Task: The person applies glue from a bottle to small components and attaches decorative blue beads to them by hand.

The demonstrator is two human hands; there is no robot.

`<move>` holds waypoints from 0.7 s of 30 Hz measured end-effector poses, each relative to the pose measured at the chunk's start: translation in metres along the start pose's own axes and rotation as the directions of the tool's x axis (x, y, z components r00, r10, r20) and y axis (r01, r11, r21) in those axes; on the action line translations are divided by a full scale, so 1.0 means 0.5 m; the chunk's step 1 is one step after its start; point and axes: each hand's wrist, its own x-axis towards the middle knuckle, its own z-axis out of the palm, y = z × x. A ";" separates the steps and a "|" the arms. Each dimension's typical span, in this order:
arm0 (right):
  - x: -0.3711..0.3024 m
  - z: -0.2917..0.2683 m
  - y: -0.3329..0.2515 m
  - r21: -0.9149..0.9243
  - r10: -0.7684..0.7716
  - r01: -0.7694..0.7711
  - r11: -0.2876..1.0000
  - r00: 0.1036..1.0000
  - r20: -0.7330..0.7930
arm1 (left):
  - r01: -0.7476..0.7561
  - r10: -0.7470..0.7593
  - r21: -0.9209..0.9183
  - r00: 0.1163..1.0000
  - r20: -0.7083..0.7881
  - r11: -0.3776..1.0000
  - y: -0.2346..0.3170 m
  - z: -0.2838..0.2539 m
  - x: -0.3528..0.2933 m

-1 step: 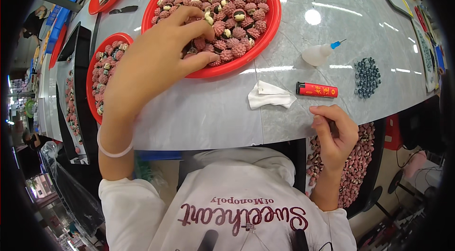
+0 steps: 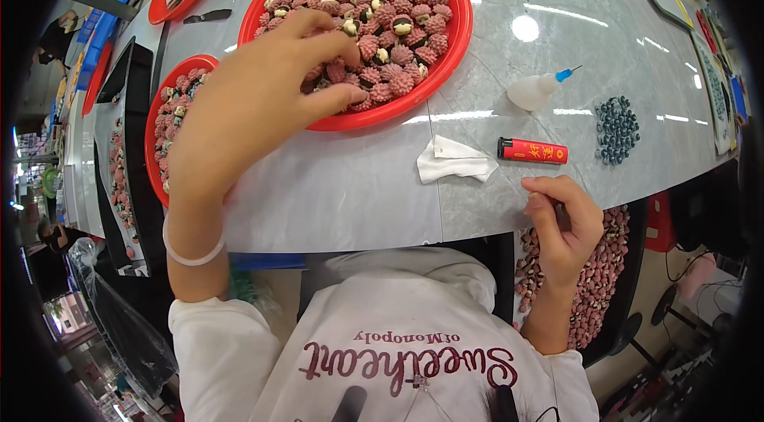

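Observation:
My left hand (image 2: 263,95) reaches over the near left part of a large round red tray (image 2: 458,48). Its fingers are curved but apart, with the thumb low over the near edge, and I see nothing gripped between them. Many small pink, bumpy figures (image 2: 395,81) with black and cream parts fill the tray. Nearer me on the right, above the table's front edge, my right hand (image 2: 563,223) is closed, thumb and index finger pressed together. Whatever it may pinch is too small or hidden. A red lighter (image 2: 541,151) and a crumpled white tissue (image 2: 454,161) lie just beyond it.
A white squeeze bottle (image 2: 532,92) with a blue needle tip stands right of the tray. Farther right sits a cluster of dark blue beads (image 2: 617,131). A smaller red tray (image 2: 151,151) of pink figures is at left. More pink pieces (image 2: 601,279) fill a container below the table edge.
My left hand and forearm have shifted very slightly left over the tray. My right hand stays practically where it was, still closed.

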 end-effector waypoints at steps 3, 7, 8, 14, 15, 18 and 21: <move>0.003 -0.005 -0.004 -0.020 -0.004 0.003 1.000 0.999 -0.034 | 0.180 -0.193 0.114 0.975 0.114 0.977 0.016 -0.010 0.029; 0.012 -0.014 -0.017 -0.051 -0.026 0.023 0.998 0.998 -0.050 | -0.157 0.224 0.233 0.928 -0.299 0.960 -0.032 0.067 0.088; 0.011 -0.017 -0.018 -0.053 -0.034 0.030 0.998 0.997 -0.069 | -0.309 0.429 0.353 0.836 -0.343 0.883 -0.036 0.080 0.097; 0.003 -0.038 0.003 -0.037 0.006 -0.012 0.999 0.990 -0.138 | -0.306 0.367 0.237 0.886 -0.283 0.922 -0.040 0.094 0.072; 0.003 -0.039 0.005 -0.033 0.018 -0.022 0.999 0.990 -0.139 | -0.305 0.365 0.238 0.888 -0.280 0.922 -0.042 0.087 0.064; 0.006 -0.037 0.005 -0.040 0.000 -0.005 0.999 0.990 -0.143 | -0.225 0.277 0.248 0.941 -0.195 0.942 -0.041 0.068 0.046; 0.012 -0.037 0.003 -0.031 0.016 -0.020 0.999 0.991 -0.134 | -0.219 0.285 0.261 0.924 -0.253 0.940 -0.037 0.058 0.028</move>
